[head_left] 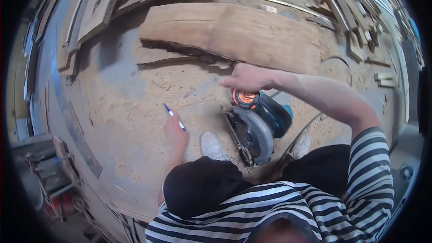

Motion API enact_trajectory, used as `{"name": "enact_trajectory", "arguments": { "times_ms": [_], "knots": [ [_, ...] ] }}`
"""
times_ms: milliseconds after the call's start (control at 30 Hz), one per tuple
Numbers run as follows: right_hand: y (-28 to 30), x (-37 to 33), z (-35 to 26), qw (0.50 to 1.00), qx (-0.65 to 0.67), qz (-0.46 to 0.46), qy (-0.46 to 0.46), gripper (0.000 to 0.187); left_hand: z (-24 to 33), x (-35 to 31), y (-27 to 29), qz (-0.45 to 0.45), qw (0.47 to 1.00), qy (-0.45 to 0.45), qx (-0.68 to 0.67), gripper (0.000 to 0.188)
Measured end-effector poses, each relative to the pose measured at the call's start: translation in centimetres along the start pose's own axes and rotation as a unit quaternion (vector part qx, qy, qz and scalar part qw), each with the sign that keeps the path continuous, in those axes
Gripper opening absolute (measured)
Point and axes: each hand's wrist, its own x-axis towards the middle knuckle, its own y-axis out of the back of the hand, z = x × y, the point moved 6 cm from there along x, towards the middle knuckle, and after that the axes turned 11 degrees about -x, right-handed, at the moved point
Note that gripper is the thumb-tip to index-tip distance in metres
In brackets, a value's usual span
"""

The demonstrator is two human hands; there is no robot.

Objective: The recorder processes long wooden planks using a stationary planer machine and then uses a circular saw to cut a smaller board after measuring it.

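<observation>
My left hand (pixel 176 131) is closed around a white and blue marker pen (pixel 174 117), above the sawdust-strewn floor. My right hand (pixel 250 77) is closed at the top of a circular saw (pixel 258 128); the part it grips is hidden beneath the fingers. The saw has a grey blade guard, a teal and black body and an orange-ringed end cap, and it hangs tilted between my legs. Just beyond the right hand lies a wide, thick wooden slab (pixel 234 31). Its near edge is rough and dark, with a narrower strip of wood (pixel 166 58) along the left part.
Stacked boards (pixel 101 9) stand at the back left, and long timber strips (pixel 346 6) lie at the back right. A dark cable (pixel 310 123) runs near my right shoe (pixel 300 146). Sawdust (pixel 121 117) covers much of the floor. A metal frame (pixel 54 175) stands at lower left.
</observation>
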Motion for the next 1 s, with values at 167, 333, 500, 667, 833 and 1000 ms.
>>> {"name": "enact_trajectory", "arguments": {
  "times_ms": [167, 333, 500, 667, 833, 1000],
  "knots": [
    [-4.4, 9.2, -3.3, 0.999, 0.012, 0.045, 0.012, 0.065, 1.6, 1.9, -0.5, 0.034, 0.991, -0.078, 0.099, 0.057],
    [-10.0, 18.4, -5.4, 0.993, 0.002, 0.120, -0.019, 0.057, 1.5, 0.7, -2.4, -0.001, 0.989, -0.049, 0.137, 0.070],
    [-10.6, 18.9, -6.1, 0.991, -0.070, 0.115, -0.024, 0.061, 2.1, 1.2, -2.8, -0.033, 0.993, -0.031, 0.111, 0.077],
    [1.8, 9.5, -4.0, 0.909, -0.104, 0.332, 0.230, 0.049, 3.2, 3.7, -0.3, -0.064, 0.987, -0.043, 0.140, 0.063],
    [7.2, -4.5, 11.9, 0.894, -0.122, 0.431, -0.032, 0.029, 11.8, 5.6, 2.1, -0.292, 0.935, -0.179, 0.092, 0.034],
    [-3.5, -13.8, 19.9, 0.917, -0.184, 0.355, -0.018, 0.027, 22.7, 4.4, 3.1, -0.410, 0.838, -0.272, 0.236, 0.016]
  ]
}}
